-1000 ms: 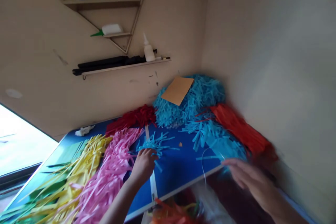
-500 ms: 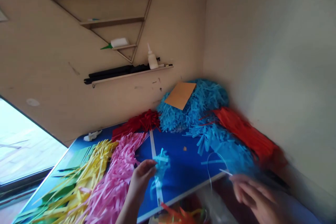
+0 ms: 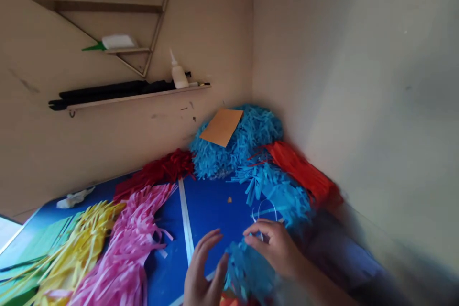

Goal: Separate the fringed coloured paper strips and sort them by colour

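My left hand (image 3: 205, 270) is raised over the table's front edge, its thumb and fingers apart with nothing between them. To its right, my right hand (image 3: 278, 248) is closed in a pinch. A thin white string (image 3: 275, 206) loops up from behind those pinched fingers; the exact grip on it is hidden. Between and below both hands is a bunch of blue fringed paper (image 3: 247, 270), slightly blurred, close to the left thumb. Under it some orange paper strips (image 3: 231, 300) show at the bottom edge.
Pink (image 3: 125, 244), yellow (image 3: 84, 248) and green fringed paper (image 3: 39, 244) cover the left of the blue table (image 3: 211, 201). Dark red (image 3: 158, 172), blue (image 3: 229, 158) and orange-red fringe (image 3: 301, 167) lie toward the corner. A wall shelf (image 3: 139, 97) holds a glue bottle (image 3: 179, 75).
My left hand has let go of the small blue fringed strip and opened. My right hand has come left, closer to it, with the string. The view has swung right.
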The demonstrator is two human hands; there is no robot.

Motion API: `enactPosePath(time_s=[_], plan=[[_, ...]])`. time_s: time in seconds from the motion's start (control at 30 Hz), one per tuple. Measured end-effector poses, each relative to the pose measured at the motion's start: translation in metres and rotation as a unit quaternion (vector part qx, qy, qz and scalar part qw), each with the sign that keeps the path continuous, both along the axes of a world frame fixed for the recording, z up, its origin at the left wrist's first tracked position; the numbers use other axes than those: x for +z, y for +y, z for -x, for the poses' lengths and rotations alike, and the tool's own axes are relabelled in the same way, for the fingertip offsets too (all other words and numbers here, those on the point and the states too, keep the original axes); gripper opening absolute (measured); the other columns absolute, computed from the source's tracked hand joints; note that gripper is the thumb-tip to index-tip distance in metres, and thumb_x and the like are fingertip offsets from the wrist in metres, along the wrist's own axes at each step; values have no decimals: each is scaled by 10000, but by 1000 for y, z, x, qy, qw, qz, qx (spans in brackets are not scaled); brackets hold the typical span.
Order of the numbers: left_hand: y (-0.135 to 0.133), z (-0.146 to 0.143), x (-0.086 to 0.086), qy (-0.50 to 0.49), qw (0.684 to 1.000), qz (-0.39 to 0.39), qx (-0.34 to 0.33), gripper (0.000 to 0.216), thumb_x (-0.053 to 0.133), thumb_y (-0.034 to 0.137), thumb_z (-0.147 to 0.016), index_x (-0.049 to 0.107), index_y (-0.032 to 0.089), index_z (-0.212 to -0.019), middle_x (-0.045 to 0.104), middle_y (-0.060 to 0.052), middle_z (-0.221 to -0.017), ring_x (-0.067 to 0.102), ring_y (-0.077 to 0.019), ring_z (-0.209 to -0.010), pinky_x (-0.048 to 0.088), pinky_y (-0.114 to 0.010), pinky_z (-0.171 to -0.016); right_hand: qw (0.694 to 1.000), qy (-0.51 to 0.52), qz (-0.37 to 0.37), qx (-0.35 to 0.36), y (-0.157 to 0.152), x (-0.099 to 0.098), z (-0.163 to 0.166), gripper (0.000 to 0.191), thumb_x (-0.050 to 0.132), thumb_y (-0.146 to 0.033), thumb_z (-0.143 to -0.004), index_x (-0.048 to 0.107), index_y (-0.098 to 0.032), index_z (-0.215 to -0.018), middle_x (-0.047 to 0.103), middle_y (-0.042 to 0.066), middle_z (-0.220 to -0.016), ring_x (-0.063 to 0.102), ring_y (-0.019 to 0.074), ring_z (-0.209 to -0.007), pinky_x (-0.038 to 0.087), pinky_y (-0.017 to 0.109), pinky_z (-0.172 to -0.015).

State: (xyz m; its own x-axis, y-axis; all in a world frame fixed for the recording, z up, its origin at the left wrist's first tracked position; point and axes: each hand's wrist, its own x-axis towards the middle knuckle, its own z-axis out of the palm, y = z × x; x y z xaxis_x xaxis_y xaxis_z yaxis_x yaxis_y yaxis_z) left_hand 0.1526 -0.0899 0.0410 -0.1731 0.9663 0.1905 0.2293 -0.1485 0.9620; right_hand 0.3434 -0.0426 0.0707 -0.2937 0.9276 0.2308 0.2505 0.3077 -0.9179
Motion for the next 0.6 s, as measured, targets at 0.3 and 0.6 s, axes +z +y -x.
enactPosePath(time_s=[0.3,0.6], plan=[[5,-28,-5,-227,960,162,4,428,854,537,-563,717,194,-778,706,-37,-768,624,-174,-735,496,-225,-660,973,152,170,21,-12,-18,3,285,751,-405,-742,727,-187,-923,669,15,-763,586,164,-697,469,249,-642],[2,-30,-10,-236,956,177,-10,422,859,522,-565,717,194,-788,710,-46,-798,637,-197,-774,503,-253,-702,991,55,118,-19,-12,-25,6,176,622,-320,-809,714,-173,-784,630,2,-683,537,152,-652,424,243,-616]])
